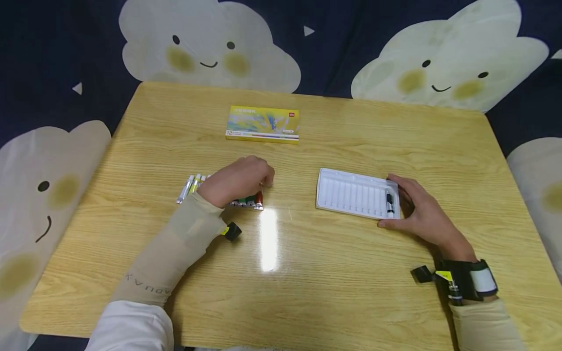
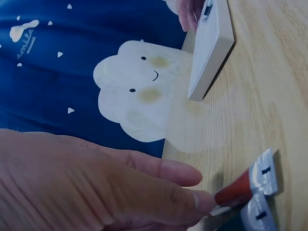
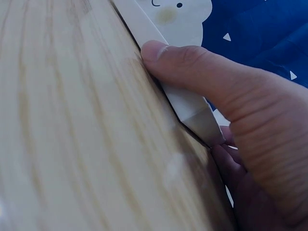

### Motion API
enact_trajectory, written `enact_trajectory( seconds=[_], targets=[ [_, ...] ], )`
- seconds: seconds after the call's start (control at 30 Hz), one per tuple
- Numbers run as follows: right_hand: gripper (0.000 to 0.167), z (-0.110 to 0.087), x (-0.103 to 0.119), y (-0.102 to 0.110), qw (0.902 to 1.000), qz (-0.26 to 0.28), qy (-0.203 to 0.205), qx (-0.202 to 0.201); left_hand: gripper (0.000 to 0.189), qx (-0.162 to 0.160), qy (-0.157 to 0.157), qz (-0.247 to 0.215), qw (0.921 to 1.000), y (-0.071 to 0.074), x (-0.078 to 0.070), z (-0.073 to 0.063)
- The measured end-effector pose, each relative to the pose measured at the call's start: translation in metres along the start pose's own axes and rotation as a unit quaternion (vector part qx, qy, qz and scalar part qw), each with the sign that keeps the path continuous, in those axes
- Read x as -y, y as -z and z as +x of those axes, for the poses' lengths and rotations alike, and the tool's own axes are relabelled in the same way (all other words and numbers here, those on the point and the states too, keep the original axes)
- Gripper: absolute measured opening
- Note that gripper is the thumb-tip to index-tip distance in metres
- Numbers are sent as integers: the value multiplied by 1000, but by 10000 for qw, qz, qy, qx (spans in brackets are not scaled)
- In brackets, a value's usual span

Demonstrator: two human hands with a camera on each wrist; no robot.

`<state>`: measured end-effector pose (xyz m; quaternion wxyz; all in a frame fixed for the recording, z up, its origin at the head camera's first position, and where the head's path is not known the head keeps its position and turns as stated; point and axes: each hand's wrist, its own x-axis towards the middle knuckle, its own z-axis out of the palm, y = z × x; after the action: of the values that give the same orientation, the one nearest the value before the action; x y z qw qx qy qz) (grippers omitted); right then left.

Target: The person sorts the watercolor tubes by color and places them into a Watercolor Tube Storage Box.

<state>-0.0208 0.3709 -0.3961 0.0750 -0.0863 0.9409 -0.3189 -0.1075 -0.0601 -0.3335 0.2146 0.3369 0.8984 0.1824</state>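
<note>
The right hand (image 1: 423, 212) grips the white tray (image 1: 351, 192) holding a black paint tube (image 1: 390, 204), while the left hand (image 1: 239, 180) touches the red-brown paint tube (image 1: 259, 198) on the table (image 1: 329, 273), whether pinching cannot be told, apparently at pickup, the next move calling for a secure lift.

It looks homelike: a wooden table (image 1: 333, 292) before navy cloth (image 1: 327, 53) with smiling clouds (image 1: 206, 41).
</note>
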Motion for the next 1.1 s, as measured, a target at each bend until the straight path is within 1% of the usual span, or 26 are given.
enact_trajectory(
  seconds=[0.1, 0.23, 0.4, 0.53, 0.67, 0.77, 0.83, 0.93, 1.03, 1.1],
  targets=[
    [116, -1, 1, 0, 10000, -12, -28, -9, 37, -36, -42, -8, 10000, -1, 0, 1],
    [116, -1, 1, 0, 10000, -1, 0, -24, 44, 14, -160, -122, 9998, -1, 0, -1],
    [116, -1, 1, 0, 10000, -15, -56, 2, 42, 27, -283, -45, 9996, 0, 0, -3],
    [115, -2, 0, 0, 9999, -44, -121, 27, 42, 95, -369, -183, 9991, -2, 1, 0],
    [114, -2, 1, 1, 9998, -64, -170, 50, 44, 123, -355, -271, 9989, -4, 2, 2],
    [113, -1, 1, 1, 9998, -58, -174, 56, 41, 114, -448, -210, 9987, -5, 2, 3],
    [112, -1, 1, 1, 9999, -64, -150, 54, 33, 90, -519, -148, 9985, -6, 2, 4],
    [112, -1, 1, 1, 9999, -96, -112, 42, 21, -72, -630, 107, 9979, -7, 0, 3],
    [112, -1, 1, 0, 9999, -117, -89, 47, 19, -195, -736, 353, 9965, -8, -2, 4],
    [112, -1, 1, 1, 9999, -123, -101, 51, 19, -269, -868, 516, 9945, -9, -3, 6]
  ],
)
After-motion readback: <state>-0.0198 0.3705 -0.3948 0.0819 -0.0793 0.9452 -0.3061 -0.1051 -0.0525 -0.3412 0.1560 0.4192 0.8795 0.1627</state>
